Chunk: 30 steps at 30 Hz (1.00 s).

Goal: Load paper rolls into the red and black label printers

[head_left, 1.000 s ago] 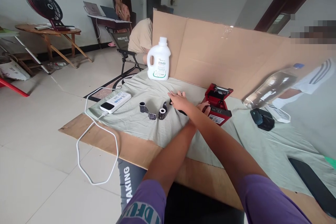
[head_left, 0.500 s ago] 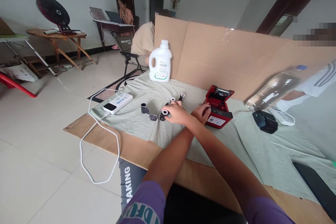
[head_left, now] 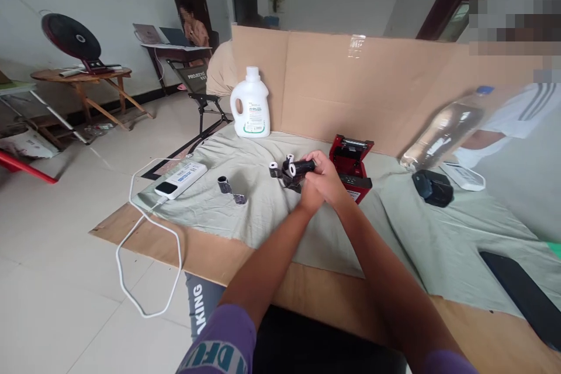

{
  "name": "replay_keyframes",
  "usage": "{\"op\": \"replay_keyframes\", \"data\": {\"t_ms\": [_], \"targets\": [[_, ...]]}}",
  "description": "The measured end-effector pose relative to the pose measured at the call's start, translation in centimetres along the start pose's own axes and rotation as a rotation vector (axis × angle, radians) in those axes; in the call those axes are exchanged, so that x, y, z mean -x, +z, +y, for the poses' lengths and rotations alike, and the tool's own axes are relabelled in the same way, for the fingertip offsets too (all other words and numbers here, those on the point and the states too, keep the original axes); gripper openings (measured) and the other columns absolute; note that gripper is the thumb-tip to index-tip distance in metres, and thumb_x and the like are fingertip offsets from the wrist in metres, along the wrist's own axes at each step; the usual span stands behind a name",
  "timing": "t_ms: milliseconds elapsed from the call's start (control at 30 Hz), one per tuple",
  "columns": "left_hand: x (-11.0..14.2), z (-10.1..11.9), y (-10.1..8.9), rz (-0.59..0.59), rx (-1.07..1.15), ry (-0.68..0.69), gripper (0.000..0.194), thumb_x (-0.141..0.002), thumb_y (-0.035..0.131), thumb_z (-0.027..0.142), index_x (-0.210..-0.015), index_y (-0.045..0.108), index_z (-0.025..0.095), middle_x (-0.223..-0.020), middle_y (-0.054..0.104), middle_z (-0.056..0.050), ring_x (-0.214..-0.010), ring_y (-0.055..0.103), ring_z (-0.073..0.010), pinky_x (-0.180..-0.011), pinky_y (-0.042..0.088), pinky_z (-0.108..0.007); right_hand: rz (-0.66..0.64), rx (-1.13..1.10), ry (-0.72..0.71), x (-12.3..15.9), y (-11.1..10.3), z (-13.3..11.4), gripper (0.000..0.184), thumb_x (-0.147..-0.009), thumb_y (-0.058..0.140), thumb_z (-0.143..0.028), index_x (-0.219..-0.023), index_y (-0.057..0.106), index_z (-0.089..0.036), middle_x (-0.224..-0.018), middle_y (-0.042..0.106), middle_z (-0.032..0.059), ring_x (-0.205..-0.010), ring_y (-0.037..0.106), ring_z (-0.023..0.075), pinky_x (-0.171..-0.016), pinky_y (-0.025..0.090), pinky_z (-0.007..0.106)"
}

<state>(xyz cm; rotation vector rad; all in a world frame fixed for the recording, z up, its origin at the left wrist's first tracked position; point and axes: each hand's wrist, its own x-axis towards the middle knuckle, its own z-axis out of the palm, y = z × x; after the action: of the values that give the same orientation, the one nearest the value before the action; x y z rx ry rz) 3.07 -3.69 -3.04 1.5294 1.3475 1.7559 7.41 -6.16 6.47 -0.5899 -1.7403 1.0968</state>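
Both my hands meet above the pale green cloth (head_left: pixel 263 210), just left of a small red printer (head_left: pixel 350 163) with its lid up. My right hand (head_left: pixel 326 178) is closed round a black ribbon roll (head_left: pixel 300 168) with white cores. My left hand (head_left: pixel 309 201) sits under and against the right one, fingers curled; what it grips is hidden. A loose black strip with two more white cores (head_left: pixel 280 167) hangs from the roll to the left. Another short piece of black ribbon (head_left: pixel 231 190) lies on the cloth further left.
A white power bank (head_left: pixel 180 178) with a white cable (head_left: pixel 131 245) lies at the cloth's left end. A white detergent jug (head_left: pixel 249 104) stands before a cardboard wall (head_left: pixel 372 87). A clear bottle (head_left: pixel 442 128), a black device (head_left: pixel 432 187) and another person's sleeve (head_left: pixel 521 114) are at right.
My hands lifted the ribbon roll off the cloth and came together near the printer. One short ribbon piece stayed on the cloth. The camera view shifted slightly.
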Motion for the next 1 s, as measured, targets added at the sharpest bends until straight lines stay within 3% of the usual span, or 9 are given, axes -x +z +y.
{"op": "replay_keyframes", "data": {"t_ms": [133, 267, 367, 467, 633, 767, 867, 1000], "targets": [[0.4, 0.1, -1.2, 0.159, 0.038, -0.027, 0.019, -0.088, 0.058, 0.022, -0.106, 0.061, 0.018, -0.104, 0.068, -0.009, -0.095, 0.065, -0.0217, -0.081, 0.052, -0.033, 0.171, -0.030, -0.079, -0.9, -3.8, -1.1, 0.031, -0.054, 0.046, -0.013, -0.084, 0.044, -0.024, -0.096, 0.058, 0.0024, -0.095, 0.055, 0.0195, -0.082, 0.045, 0.031], [0.9, 2.0, -1.8, 0.302, 0.067, 0.104, 0.038, -0.087, 0.057, 0.023, -0.124, 0.050, 0.020, -0.126, 0.058, -0.012, -0.101, 0.061, -0.0182, -0.081, 0.050, -0.030, 0.293, 0.006, -0.024, -1.0, -6.8, -1.7, 0.027, -0.057, 0.047, -0.012, -0.081, 0.045, -0.023, -0.086, 0.055, -0.0006, -0.077, 0.051, 0.0151, -0.071, 0.041, 0.028], [1.5, 3.5, -2.0, 0.330, -0.055, 0.242, 0.041, -0.090, 0.056, 0.028, -0.129, 0.048, 0.020, -0.135, 0.051, -0.014, -0.116, 0.054, -0.0224, -0.091, 0.047, -0.035, 0.237, 0.021, 0.079, -0.7, -7.9, -1.9, 0.021, -0.063, 0.052, -0.016, -0.083, 0.050, -0.023, -0.083, 0.054, -0.0015, -0.067, 0.045, 0.0134, -0.062, 0.036, 0.028], [1.8, 4.2, -2.0, 0.285, -0.154, 0.332, 0.037, -0.094, 0.052, 0.036, -0.128, 0.051, 0.019, -0.132, 0.054, -0.014, -0.126, 0.047, -0.0259, -0.103, 0.040, -0.042, 0.137, 0.056, 0.130, -0.5, -8.2, -2.2, 0.011, -0.072, 0.057, -0.025, -0.083, 0.056, -0.022, -0.085, 0.056, -0.0003, -0.071, 0.048, 0.0145, -0.065, 0.038, 0.029], [1.9, 3.7, -2.0, 0.276, -0.130, 0.220, 0.039, -0.096, 0.052, 0.044, -0.126, 0.053, 0.019, -0.122, 0.059, -0.013, -0.118, 0.053, -0.0256, -0.105, 0.039, -0.044, -0.039, 0.109, 0.065, 0.1, -8.1, -2.9, 0.024, -0.072, 0.055, -0.019, -0.096, 0.055, -0.023, -0.104, 0.059, 0.0024, -0.090, 0.057, 0.0180, -0.079, 0.045, 0.032], [1.7, 3.5, -2.0, 0.263, -0.029, 0.156, 0.036, -0.096, 0.053, 0.043, -0.123, 0.054, 0.020, -0.112, 0.065, -0.010, -0.107, 0.061, -0.0222, -0.102, 0.044, -0.041, -0.141, 0.169, 0.030, 0.5, -8.2, -3.3, 0.036, -0.069, 0.050, -0.013, -0.103, 0.053, -0.024, -0.104, 0.061, 0.0032, -0.093, 0.058, 0.0190, -0.082, 0.045, 0.033], [1.6, 3.7, -2.0, 0.264, -0.026, 0.164, 0.035, -0.095, 0.056, 0.042, -0.122, 0.054, 0.020, -0.102, 0.067, -0.007, -0.102, 0.064, -0.0211, -0.102, 0.046, -0.040, -0.169, 0.185, 0.025, 0.6, -8.4, -3.4, 0.038, -0.068, 0.048, -0.010, -0.103, 0.053, -0.024, -0.102, 0.063, 0.0034, -0.093, 0.059, 0.0192, -0.082, 0.045, 0.034], [1.6, 3.7, -1.9, 0.227, -0.048, 0.210, 0.038, -0.094, 0.057, 0.038, -0.126, 0.051, 0.020, -0.108, 0.068, -0.009, -0.108, 0.064, -0.0222, -0.104, 0.045, -0.042, -0.158, 0.209, 0.048, 0.7, -8.8, -3.5, 0.041, -0.067, 0.047, -0.009, -0.105, 0.053, -0.024, -0.104, 0.065, 0.0042, -0.092, 0.060, 0.0197, -0.079, 0.045, 0.034]]}}
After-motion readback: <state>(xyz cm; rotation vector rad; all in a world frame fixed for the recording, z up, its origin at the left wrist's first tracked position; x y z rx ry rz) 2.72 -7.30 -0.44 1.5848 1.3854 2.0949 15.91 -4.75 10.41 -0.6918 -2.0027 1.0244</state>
